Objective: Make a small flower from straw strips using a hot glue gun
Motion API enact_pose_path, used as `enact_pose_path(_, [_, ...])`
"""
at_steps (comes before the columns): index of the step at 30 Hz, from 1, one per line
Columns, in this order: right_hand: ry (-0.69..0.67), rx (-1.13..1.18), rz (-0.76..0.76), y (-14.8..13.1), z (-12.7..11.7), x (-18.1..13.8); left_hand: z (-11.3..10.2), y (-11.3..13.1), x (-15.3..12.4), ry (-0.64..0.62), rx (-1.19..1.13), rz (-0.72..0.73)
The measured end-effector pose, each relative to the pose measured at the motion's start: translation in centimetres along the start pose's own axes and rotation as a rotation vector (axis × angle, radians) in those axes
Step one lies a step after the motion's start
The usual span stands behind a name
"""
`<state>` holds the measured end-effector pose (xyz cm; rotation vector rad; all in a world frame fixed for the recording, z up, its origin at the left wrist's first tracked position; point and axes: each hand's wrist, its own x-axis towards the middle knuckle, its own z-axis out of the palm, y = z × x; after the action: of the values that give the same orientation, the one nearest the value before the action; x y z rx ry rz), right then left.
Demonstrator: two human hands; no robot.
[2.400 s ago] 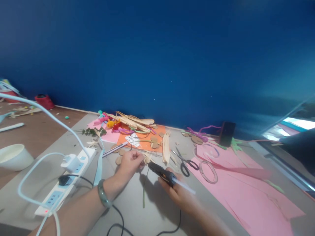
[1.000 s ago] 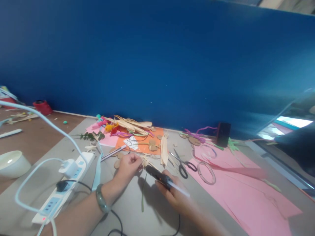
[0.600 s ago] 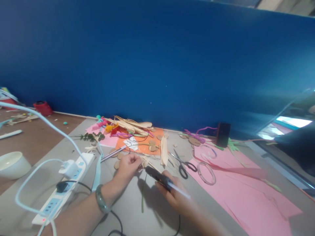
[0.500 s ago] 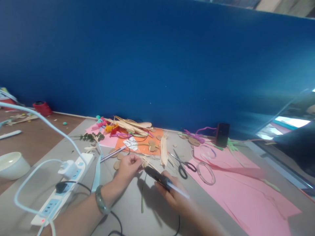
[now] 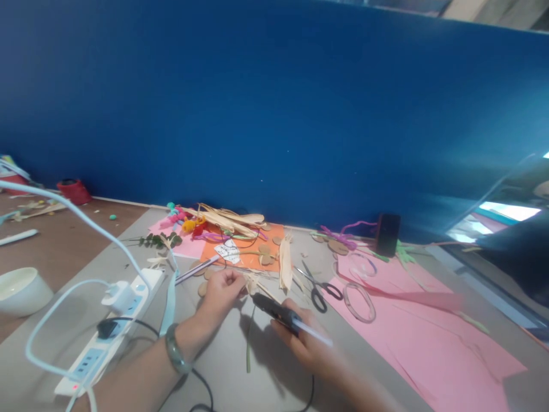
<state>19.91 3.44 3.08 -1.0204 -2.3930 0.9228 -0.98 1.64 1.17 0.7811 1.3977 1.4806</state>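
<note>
My right hand point(image 5: 300, 332) is wrapped round a black hot glue gun point(image 5: 274, 311), a pale glue stick point(image 5: 315, 332) jutting from its back end. The gun's nozzle points left at a small pale straw-like piece point(image 5: 252, 283), which the fingertips of my left hand point(image 5: 223, 289) pinch. Whether the nozzle touches the piece I cannot tell. Below it a thin green stem point(image 5: 248, 346) runs down towards me. To the right of the gun lie black-handled scissors point(image 5: 318, 292), and a dried pale husk strip point(image 5: 285, 263) lies just beyond the gun.
A white power strip point(image 5: 92, 357) with plugs and cables lies at the left, near a white bowl point(image 5: 23, 290). Pink paper point(image 5: 446, 355) and a tape roll point(image 5: 359, 302) are on the right. Dried husks point(image 5: 231, 220) and orange paper point(image 5: 246, 260) lie before a blue partition point(image 5: 257, 103).
Both hands keep almost the same place and grip. The glue gun has tilted or shifted very slightly; nothing else has visibly moved.
</note>
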Motion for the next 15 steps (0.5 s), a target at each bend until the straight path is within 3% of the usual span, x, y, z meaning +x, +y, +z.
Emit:
enact_pose_path(6, [0.150,-0.100,-0.182,0.6,-1.7,-0.3,-0.4,0.2,0.4,0.024,-0.051,-0.031])
enact_pose_path(12, [-0.197,-0.430,-0.145,-0.2,-3.9,0.2,-0.7,1.4,0.1,0.019,-0.120,-0.032])
enact_pose_path(15, [-0.285,-0.503,-0.086,0.2,-4.0,0.3,-0.6,1.5,-0.1,0.022,-0.127,-0.028])
